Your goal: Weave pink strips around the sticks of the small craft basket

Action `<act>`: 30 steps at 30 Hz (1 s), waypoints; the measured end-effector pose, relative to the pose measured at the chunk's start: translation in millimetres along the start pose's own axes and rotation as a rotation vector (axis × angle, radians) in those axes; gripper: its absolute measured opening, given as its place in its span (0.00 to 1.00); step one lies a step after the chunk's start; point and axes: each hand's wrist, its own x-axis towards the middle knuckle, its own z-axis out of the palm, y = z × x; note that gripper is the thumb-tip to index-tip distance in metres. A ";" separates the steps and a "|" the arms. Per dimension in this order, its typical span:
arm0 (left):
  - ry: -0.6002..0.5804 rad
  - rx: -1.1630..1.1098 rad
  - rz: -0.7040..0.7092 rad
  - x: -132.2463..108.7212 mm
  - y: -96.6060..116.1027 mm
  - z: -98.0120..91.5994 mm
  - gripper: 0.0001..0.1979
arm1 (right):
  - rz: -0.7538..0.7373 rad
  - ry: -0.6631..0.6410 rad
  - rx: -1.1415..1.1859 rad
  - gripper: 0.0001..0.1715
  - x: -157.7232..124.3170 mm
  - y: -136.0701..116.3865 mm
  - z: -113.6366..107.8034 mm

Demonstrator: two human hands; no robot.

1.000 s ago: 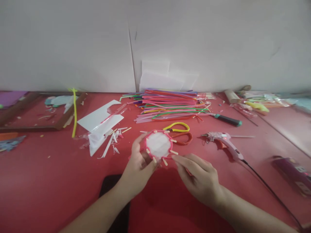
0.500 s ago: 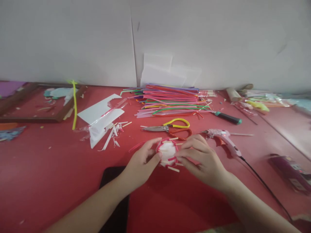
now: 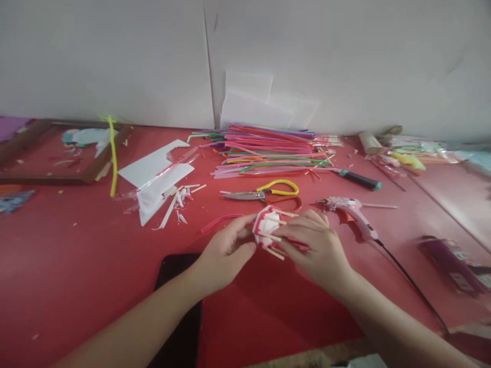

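A small white disc stands tilted between my two hands. Several short wooden sticks jut from it towards the right, and a pink pipe cleaner runs around its edge. My left hand grips the disc's left side between thumb and fingers. On the other side, my right hand is closed at the sticks, with a strand of the pink pipe cleaner showing among its fingers. Its fingertips are partly hidden. Scissors with yellow and orange handles lie just beyond the disc.
Behind the scissors lies a pile of coloured pipe cleaners. A pink glue gun with a black cord rests right, near a dark-handled tool. White paper and scraps lie left. A black tablet-like slab lies under my left forearm.
The disc has turned from facing me to a steeper tilt, so its sticks point right. My right hand's fingers have drawn in around the sticks. The view has shifted slightly.
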 end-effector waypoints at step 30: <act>0.162 0.685 0.248 -6.2 6.5 10.6 0.09 | 0.083 0.135 -0.088 0.04 -1.9 -16.3 15.2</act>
